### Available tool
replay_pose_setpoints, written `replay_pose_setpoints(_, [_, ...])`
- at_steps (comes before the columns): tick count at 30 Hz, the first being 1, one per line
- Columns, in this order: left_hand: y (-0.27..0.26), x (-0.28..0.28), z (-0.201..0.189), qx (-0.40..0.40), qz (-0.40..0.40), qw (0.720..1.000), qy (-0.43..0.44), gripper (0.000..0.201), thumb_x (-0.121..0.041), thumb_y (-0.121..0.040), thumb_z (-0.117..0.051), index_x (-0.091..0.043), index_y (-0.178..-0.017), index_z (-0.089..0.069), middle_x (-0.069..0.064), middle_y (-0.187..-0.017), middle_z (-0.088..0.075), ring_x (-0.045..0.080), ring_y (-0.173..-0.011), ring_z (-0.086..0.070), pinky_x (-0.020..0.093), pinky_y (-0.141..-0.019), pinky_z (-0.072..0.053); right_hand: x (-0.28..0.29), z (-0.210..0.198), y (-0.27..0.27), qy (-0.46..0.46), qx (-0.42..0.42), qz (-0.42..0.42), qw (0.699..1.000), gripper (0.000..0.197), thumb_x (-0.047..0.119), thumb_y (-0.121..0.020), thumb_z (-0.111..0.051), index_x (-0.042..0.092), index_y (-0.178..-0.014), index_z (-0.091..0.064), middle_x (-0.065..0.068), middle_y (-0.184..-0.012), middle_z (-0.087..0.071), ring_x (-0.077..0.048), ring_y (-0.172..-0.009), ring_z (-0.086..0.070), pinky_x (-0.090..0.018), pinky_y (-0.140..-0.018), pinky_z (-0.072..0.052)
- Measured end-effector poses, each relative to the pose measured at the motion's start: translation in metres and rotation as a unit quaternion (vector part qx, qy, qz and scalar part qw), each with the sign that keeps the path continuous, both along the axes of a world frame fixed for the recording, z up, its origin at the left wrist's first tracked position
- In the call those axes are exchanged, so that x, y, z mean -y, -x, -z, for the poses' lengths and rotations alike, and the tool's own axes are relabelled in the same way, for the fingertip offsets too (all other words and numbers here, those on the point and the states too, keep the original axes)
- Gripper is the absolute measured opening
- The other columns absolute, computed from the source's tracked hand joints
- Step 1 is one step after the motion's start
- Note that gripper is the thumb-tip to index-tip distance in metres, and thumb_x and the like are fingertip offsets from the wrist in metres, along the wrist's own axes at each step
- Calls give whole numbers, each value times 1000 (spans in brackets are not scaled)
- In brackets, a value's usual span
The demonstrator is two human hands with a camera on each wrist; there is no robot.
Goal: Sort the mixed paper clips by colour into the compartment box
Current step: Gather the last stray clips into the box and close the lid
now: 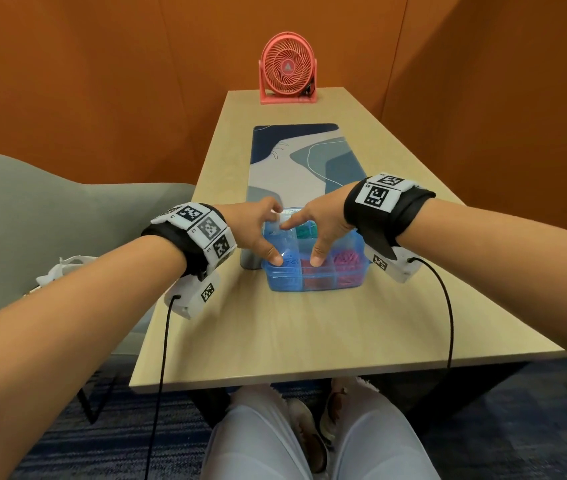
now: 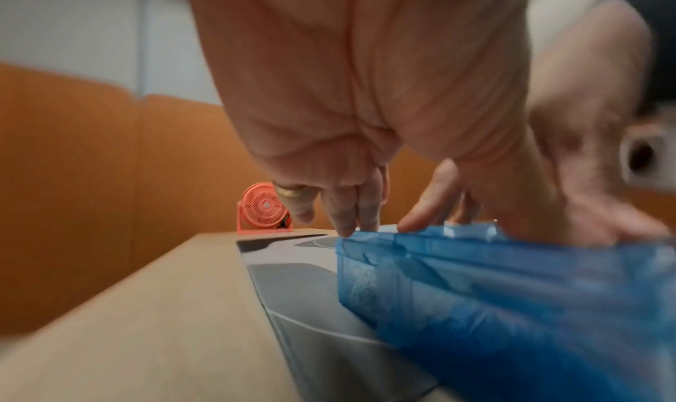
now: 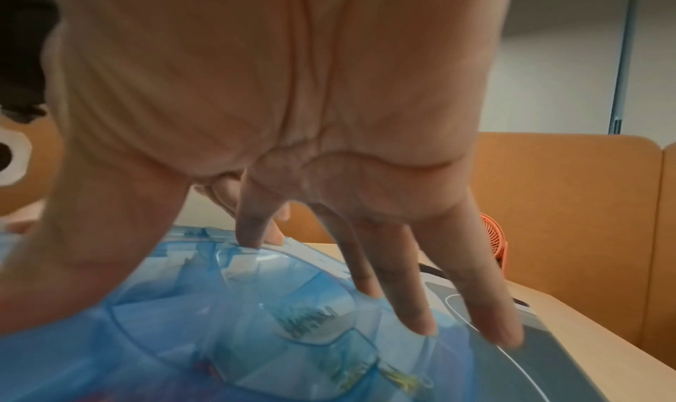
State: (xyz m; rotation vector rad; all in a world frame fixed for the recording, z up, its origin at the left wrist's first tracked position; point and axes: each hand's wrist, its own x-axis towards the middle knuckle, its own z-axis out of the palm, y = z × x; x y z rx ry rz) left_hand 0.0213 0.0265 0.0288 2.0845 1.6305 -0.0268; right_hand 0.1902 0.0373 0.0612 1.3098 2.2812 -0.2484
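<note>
While both hands press it, the compartment box (image 1: 313, 282) lies crosswise.

Bare forearms, each with a black wrist strap (image 1: 384, 216) bearing white panels printed with black square markers. A thin black cable (image 1: 448, 306) hangs from each wrist unit. Gold ring (image 2: 291, 190) on the left hand (image 1: 254, 230); pale trousers (image 1: 257, 441).

One translucent blue plastic compartment box (image 1: 313, 271) sits on one patterned blue-and-grey desk mat (image 1: 304, 157), and one coral-pink desk fan (image 1: 288, 69) stands at the far edge of the one light wooden table (image 1: 309, 334). Two hands are on the box: one left hand (image 1: 257, 230), one right hand (image 1: 323, 226). Four clip colours show through its lid: blue, red, magenta, teal; single clips are too blurred to count.
</note>
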Motion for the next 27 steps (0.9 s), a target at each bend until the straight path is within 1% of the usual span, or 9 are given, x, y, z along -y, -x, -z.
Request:
replay_pose_setpoints(3, [9,-1,-3,71,-66,995,-6,92,-31,-70,-81,-18,-143,-25,5,-148,-36,21,-133,-39,38,-108,-35,-1,0,0,0,-1,2,1000,95,51,-71,-76,48,-146,-19,2,-150,-34,-24,-132,-40,-34,-96,-37])
replay_pose_setpoints(5, [19,-4,-4,28,-120,991,-59,69,-37,-80,-71,-11,-136,-39,9,-136,-49,22,-122,-50,36,-101,-42,-3,1,1,0,-3,5,1000,95,52,-70,-77,49,-146,-20,2,-150,-34,-25,-132,-41,-35,-95,-37])
replay_pose_setpoints(7, [28,-5,-1,-5,-183,981,-62,53,-46,-90,-55,-4,-122,-55,11,-115,-63,24,-104,-60,35,-91,-49,-3,2,1,2,-4,8,1000,95,51,-69,-78,50,-145,-21,1,-151,-33,-26,-133,-39,-36,-98,-37])
replay_pose_setpoints(9, [29,-4,5,74,-237,969,14,48,-45,-93,-51,-2,-110,-61,10,-102,-67,24,-94,-65,37,-85,-54,-3,2,1,3,-2,10,1000,96,53,-67,-78,51,-144,-21,1,-152,-32,-26,-134,-38,-39,-102,-36])
replay_pose_setpoints(11, [23,0,7,193,-274,939,76,34,-34,-93,-56,-2,-101,-61,9,-91,-67,21,-85,-66,35,-81,-55,-3,2,0,2,-3,12,1000,96,53,-67,-78,52,-144,-21,2,-152,-31,-26,-134,-38,-38,-101,-36])
replay_pose_setpoints(13, [15,1,4,255,-284,918,104,23,-23,-90,-62,-1,-97,-60,12,-84,-66,20,-76,-64,35,-81,-55,-3,2,-1,1,-4,12,1000,95,53,-68,-78,52,-144,-21,2,-152,-32,-26,-134,-38,-37,-100,-36])
replay_pose_setpoints(15, [7,1,1,252,-289,919,93,24,-19,-85,-69,1,-95,-60,15,-82,-66,20,-70,-63,35,-80,-56,-4,2,-1,-1,-4,11,1000,95,54,-68,-78,52,-144,-21,2,-152,-32,-25,-134,-39,-35,-98,-36])
replay_pose_setpoints(19, [-4,-1,2,206,-302,929,55,24,-14,-79,-75,3,-90,-63,14,-73,-65,16,-57,-60,27,-63,-58,-4,3,-2,1,-7,12,1000,96,55,-67,-77,53,-144,-20,2,-151,-33,-25,-132,-41,-36,-99,-37])
replay_pose_setpoints(27, [-11,-5,-1,175,-304,936,38,19,-8,-78,-74,4,-90,-64,15,-73,-65,18,-58,-61,31,-69,-58,-5,7,-9,-4,-31,21,999,99,58,-67,-76,50,-146,-17,-2,-146,-36,-26,-129,-42,-36,-97,-38])
